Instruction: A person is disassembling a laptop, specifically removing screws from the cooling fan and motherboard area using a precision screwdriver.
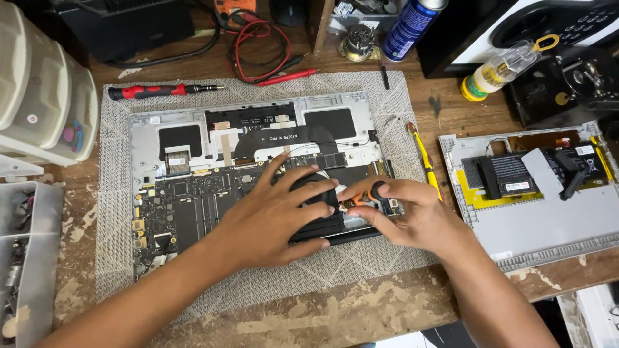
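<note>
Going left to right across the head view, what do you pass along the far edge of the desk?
Translucent plastic drawer unit → red-and-black screwdriver → coiled red and black probe leads → blue spray can → clear bottle with yellow cap.

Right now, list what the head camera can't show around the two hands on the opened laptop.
- Screwdriver tip: hidden by the right hand.
- Black fan part: mostly covered by the left hand.
- Laptop board components: too small to tell.
- Parts tray: cut off by the left edge.
</note>
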